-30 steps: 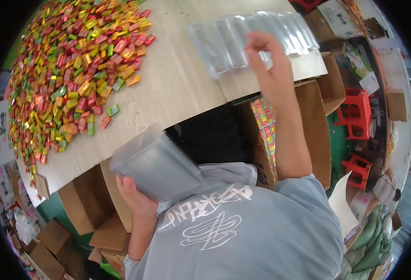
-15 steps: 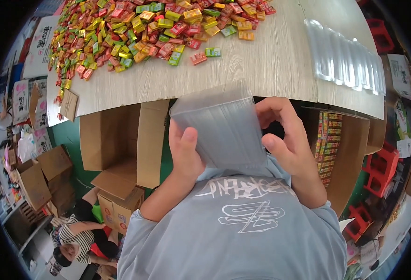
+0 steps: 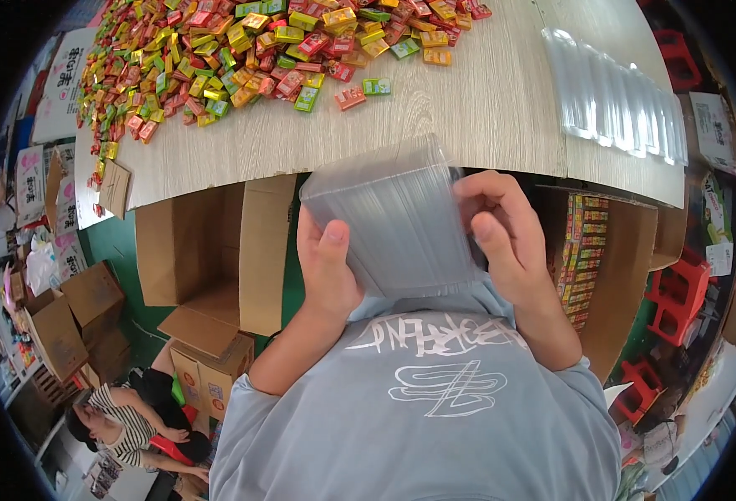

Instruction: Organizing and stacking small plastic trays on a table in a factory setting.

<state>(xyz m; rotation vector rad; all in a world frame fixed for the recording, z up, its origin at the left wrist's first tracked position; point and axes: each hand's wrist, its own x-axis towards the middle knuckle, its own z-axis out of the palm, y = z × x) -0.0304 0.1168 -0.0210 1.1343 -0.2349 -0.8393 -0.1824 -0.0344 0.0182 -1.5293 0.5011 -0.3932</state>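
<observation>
A thick stack of nested clear plastic trays [image 3: 397, 221] is tilted in front of my chest, just off the table's near edge. My left hand [image 3: 328, 263] grips its left side, thumb over the near face and fingers hidden behind. At the stack's right edge, my right hand [image 3: 510, 238] has its fingers curled against the trays, with the thumb bent close to the edge. Beyond the stack, a large heap of small red, yellow, green and orange packets [image 3: 242, 67] covers the table's far left.
Clear plastic trays [image 3: 614, 100] lie in a row on the table [image 3: 485, 100] at right. Open cartons [image 3: 192, 242] stand below its edge; the right-hand carton [image 3: 627, 284] holds rows of colourful packets. Red stools [image 3: 677, 296] are at right. A person in stripes [image 3: 126, 426] sits lower left.
My right thumb has moved up and closer to the stack's edge. The stack has shifted slightly in my left hand's grip. The seated person at lower left has changed posture.
</observation>
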